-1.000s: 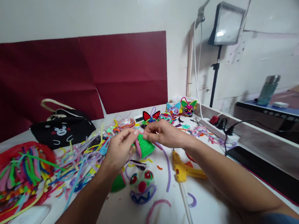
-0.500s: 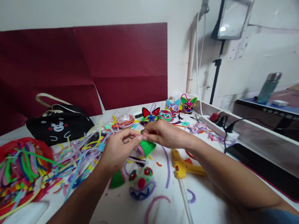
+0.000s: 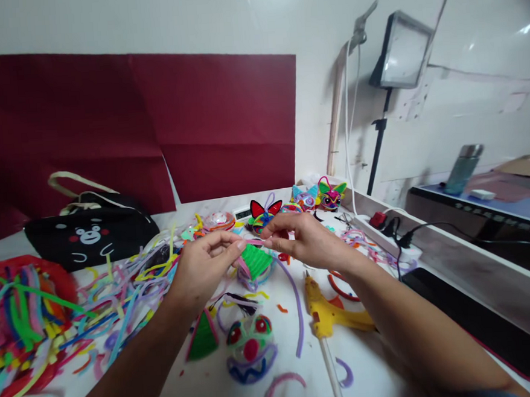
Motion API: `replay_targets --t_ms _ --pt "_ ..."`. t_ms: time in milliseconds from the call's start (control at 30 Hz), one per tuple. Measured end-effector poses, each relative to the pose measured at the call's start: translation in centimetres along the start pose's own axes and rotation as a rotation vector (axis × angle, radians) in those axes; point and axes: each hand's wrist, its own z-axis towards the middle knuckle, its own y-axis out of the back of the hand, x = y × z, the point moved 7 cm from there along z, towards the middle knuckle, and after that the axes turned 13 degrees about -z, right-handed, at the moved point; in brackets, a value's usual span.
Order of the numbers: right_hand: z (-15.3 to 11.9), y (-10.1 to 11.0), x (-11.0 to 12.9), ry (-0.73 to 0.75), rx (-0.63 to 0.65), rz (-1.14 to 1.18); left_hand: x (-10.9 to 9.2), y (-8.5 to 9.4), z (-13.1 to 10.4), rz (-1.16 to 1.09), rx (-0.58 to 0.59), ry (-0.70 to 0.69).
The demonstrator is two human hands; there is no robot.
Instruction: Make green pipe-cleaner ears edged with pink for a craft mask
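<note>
A short pink strip [image 3: 253, 242] is stretched between both hands. My left hand [image 3: 208, 266] pinches its left end between thumb and fingers, and my right hand [image 3: 295, 240] pinches the right end. Just below the strip is a green ribbed piece [image 3: 257, 261] with a pink edge, over a rounded item partly hidden behind it. Nearer on the table lie a clown-like face [image 3: 251, 349] with red eyes and nose, and a green triangle [image 3: 203, 337] with pink edging. A yellow glue gun [image 3: 323, 310] rests below my right hand.
Loose coloured strips and a red bag [image 3: 66, 282] of them lie left, before a black bag [image 3: 90, 235]. Finished colourful faces [image 3: 331, 195] stand at the back. A power strip [image 3: 385, 235] and a black tablet-like slab [image 3: 477, 323] are at the right.
My hands have moved slightly apart, and the pink strip now shows between them. More of the green piece and the rounded item below it is visible. The camera view has shifted a little.
</note>
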Motion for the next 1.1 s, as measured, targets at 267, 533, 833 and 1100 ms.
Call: replay_targets --t_ms 267,533,833,1100 --pt "-0.2 2.0 -0.2 -0.034 -0.153 0.057 0.3 2.1 0.6 -0.014 -0.116 0.011" --pt "-0.4 3.5 -0.6 -0.095 -0.22 -0.01 1.2 3.3 1.2 -0.119 -0.145 -0.008" --pt "-0.1 3.5 -0.6 -0.074 -0.188 0.032 0.9 4.5 1.7 -0.197 -0.246 -0.064" --pt "-0.4 2.2 -1.1 0.015 0.192 -0.284 1.4 4.9 2.3 -0.238 -0.279 -0.078"
